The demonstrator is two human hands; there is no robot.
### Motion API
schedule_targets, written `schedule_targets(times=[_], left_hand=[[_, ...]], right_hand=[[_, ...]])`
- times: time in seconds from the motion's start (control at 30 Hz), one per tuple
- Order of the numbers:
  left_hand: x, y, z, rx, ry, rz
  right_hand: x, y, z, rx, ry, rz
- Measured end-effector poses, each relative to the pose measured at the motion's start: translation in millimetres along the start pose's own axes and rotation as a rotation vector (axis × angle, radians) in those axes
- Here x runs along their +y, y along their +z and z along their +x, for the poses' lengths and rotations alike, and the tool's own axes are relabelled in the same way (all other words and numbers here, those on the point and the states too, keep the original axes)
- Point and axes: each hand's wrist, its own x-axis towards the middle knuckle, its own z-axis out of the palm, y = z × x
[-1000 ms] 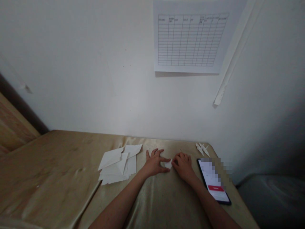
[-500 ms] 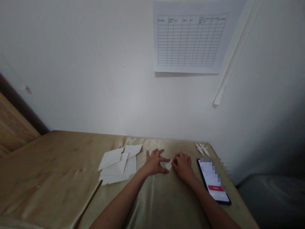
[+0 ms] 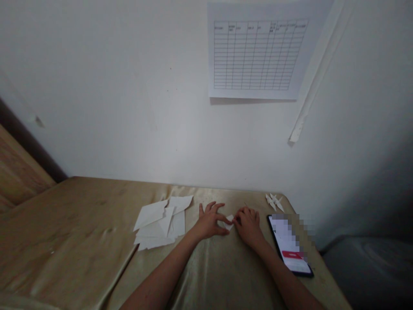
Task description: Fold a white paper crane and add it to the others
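Note:
A small folded piece of white paper lies on the tan table cover, pinched between both my hands. My left hand presses on it from the left with thumb and forefinger closed on its edge and the other fingers spread. My right hand curls over its right side, fingertips pinching the paper.
A loose pile of white paper sheets lies left of my hands. A phone with a lit screen rests at the right, near the table edge. Small folded paper figures sit by the wall. A printed grid sheet hangs above.
Both hands stay in place; the fingers have shifted slightly on the small paper, whose upper corner now stands a little higher.

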Motion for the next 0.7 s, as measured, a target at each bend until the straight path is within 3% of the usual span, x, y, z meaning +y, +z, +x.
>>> schedule_targets(times=[0.27, 0.7], left_hand=[[-2, 0.1, 1, -0.027, -0.022, 0.020], [-1, -2.1, 0, -0.029, -0.025, 0.016]], right_hand=[[4, -5, -3, -0.037, -0.050, 0.061], [2, -5, -3, -0.013, 0.032, 0.100]])
